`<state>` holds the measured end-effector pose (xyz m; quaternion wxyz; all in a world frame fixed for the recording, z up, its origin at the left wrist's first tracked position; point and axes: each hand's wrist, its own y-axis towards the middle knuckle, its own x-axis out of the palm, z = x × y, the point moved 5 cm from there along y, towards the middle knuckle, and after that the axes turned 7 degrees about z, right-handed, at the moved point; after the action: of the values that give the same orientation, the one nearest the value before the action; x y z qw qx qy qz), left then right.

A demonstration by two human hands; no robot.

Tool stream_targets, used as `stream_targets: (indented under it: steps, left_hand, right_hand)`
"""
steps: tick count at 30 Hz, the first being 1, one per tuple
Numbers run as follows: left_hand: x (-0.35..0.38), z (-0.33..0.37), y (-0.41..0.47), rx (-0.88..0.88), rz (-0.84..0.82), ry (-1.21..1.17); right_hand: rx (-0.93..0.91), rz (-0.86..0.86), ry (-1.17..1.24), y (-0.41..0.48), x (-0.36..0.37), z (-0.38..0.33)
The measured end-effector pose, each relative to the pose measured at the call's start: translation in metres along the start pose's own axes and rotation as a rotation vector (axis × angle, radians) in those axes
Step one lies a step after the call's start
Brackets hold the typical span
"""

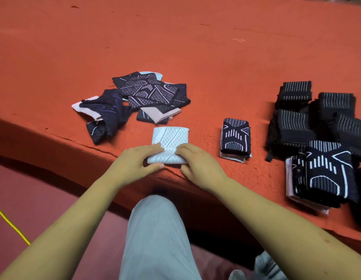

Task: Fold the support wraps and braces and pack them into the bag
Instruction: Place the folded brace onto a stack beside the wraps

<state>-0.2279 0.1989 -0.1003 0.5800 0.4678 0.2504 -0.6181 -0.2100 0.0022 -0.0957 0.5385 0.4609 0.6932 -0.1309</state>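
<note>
A white patterned support wrap lies at the near edge of the red table, its near end rolled or folded up. My left hand grips the left side of that fold and my right hand grips the right side. Beyond it sits a loose heap of dark navy wraps with pale undersides. A folded navy wrap rests to the right. No bag is visible.
At the far right are stacked folded black striped braces and a pile of folded navy wraps. My grey-trousered knee is below the table edge. A yellow cord runs along the floor at the left.
</note>
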Motion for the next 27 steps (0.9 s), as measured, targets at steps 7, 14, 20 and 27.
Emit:
stream_targets:
  steps: [7,14,20,27]
  left_hand:
    - [-0.008,0.013,-0.004,0.059,0.058,-0.209]
    - [0.001,0.015,-0.004,-0.142,0.065,-0.506]
    - [0.003,0.013,0.001,-0.371,0.198,-0.523]
    - [0.009,0.006,0.008,-0.462,0.213,-0.118]
  right_hand:
    - [0.149,0.059,0.227,-0.002,-0.018,0.007]
    - [0.377,0.143,0.539,-0.022,-0.019,0.022]
    - [0.578,0.285,0.549,-0.016,-0.007,0.030]
    - [0.632,0.320,0.324,-0.012,-0.003,0.027]
